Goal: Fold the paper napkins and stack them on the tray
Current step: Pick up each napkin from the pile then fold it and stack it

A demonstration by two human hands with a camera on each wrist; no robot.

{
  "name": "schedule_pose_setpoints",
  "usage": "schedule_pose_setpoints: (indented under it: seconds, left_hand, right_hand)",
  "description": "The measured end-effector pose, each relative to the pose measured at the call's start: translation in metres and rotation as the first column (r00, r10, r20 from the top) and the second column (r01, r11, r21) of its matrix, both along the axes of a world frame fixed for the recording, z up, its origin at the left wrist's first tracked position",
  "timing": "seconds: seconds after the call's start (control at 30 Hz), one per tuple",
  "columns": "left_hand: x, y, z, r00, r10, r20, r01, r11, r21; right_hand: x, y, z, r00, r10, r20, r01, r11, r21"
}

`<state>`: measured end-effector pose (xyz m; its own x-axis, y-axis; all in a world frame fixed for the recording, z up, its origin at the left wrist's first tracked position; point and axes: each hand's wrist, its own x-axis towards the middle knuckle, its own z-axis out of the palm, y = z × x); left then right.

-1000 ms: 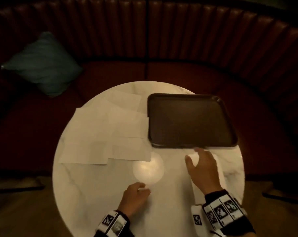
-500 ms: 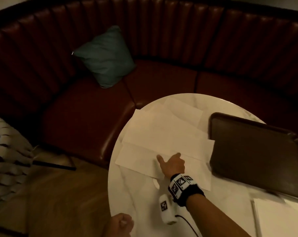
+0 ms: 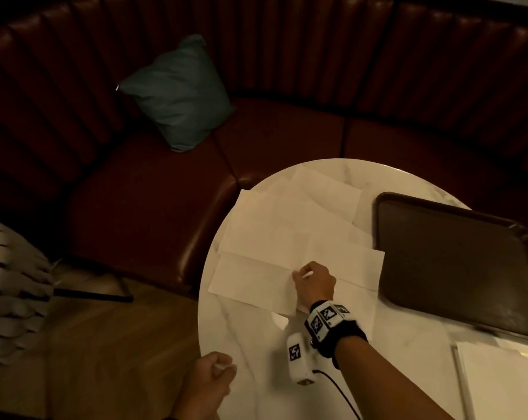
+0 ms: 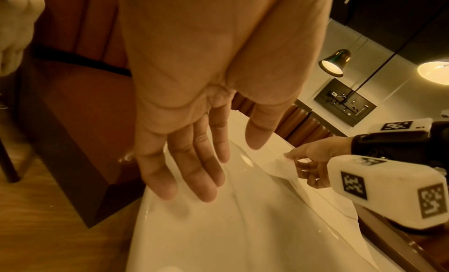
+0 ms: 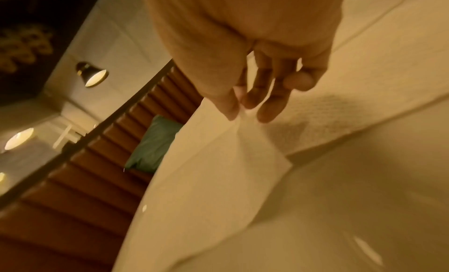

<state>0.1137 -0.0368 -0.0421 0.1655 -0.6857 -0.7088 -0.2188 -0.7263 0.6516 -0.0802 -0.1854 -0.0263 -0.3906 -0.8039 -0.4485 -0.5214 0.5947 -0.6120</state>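
Several unfolded white napkins (image 3: pixel 287 231) lie overlapping on the left half of a round marble table (image 3: pixel 256 344). My right hand (image 3: pixel 305 275) reaches across and pinches the nearest napkin (image 3: pixel 250 280) near its middle; the right wrist view shows my right hand (image 5: pixel 240 110) lifting a ridge of this napkin (image 5: pixel 218 160). A dark brown tray (image 3: pixel 453 262) sits to the right with nothing on it. One folded napkin (image 3: pixel 499 386) lies in front of the tray. My left hand (image 3: pixel 217 371) hovers at the table's near edge; the wrist view shows my left hand (image 4: pixel 194 170) with fingers straight, holding nothing.
A curved dark red booth seat (image 3: pixel 150 207) wraps round the table's far side, with a teal cushion (image 3: pixel 178 95) on it. Wooden floor (image 3: pixel 105 344) lies to the left, beside a pale ribbed object (image 3: pixel 8 283). The table's left edge is close to the napkins.
My right hand left the folded napkin by the tray, crossed left to the spread napkins and pinched the nearest one. The head view swung left. My left hand drew back to the table's edge.
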Motion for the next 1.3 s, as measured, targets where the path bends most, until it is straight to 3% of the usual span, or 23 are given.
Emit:
schedule_pose_setpoints:
  seconds: [0.17,0.3,0.53,0.6,0.67,0.77,0.9,1.03,1.17,1.23,1.3]
  left_hand:
    - [-0.012,-0.007,0.018,0.999,0.008,-0.040,-0.010,0.997,-0.074]
    - [-0.027,-0.021,0.034,0.999,0.010,-0.052,-0.019,0.985,-0.169]
    - [-0.060,-0.027,0.063,0.989,0.110,-0.098,-0.130,0.965,-0.230]
    - [-0.080,-0.027,0.078,0.945,0.144,-0.293,-0.181,0.978,-0.102]
    - [-0.100,-0.024,0.093,0.825,0.150,-0.545,-0.194,0.981,-0.023]
    - [-0.127,-0.023,0.115,0.729,0.040,-0.684,-0.182,0.974,-0.137]
    - [-0.155,-0.023,0.145,0.816,-0.153,-0.558,-0.095,0.915,-0.391]
    - [-0.173,-0.026,0.165,0.870,-0.274,-0.409,0.033,0.862,-0.507]
    - [-0.185,-0.027,0.180,0.837,-0.406,-0.368,0.162,0.824,-0.543]
    - [-0.189,-0.028,0.185,0.802,-0.502,-0.323,0.275,0.791,-0.547]
    - [-0.194,-0.028,0.188,0.800,-0.527,-0.287,0.299,0.765,-0.571]
  right_hand:
    - [-0.027,0.001,0.035,0.957,-0.023,0.290,0.087,0.975,-0.207]
    - [-0.049,0.011,0.059,0.816,-0.111,0.567,0.220,0.967,-0.128]
    - [-0.088,0.056,0.118,0.822,-0.007,0.570,0.139,0.973,-0.187]
    - [-0.106,0.072,0.129,0.792,-0.033,0.610,0.166,0.973,-0.162]
    - [-0.124,0.089,0.138,0.756,-0.046,0.653,0.188,0.971,-0.149]
    - [-0.153,0.113,0.149,0.760,0.004,0.650,0.186,0.957,-0.223]
    - [-0.192,0.141,0.158,0.768,0.063,0.638,0.198,0.924,-0.329]
    - [-0.221,0.159,0.168,0.715,0.136,0.686,0.148,0.929,-0.339]
    - [-0.244,0.172,0.176,0.793,0.241,0.560,0.038,0.897,-0.440]
    - [-0.255,0.177,0.178,0.814,0.248,0.526,0.051,0.870,-0.490]
    - [-0.263,0.182,0.177,0.815,0.258,0.519,0.068,0.847,-0.527]
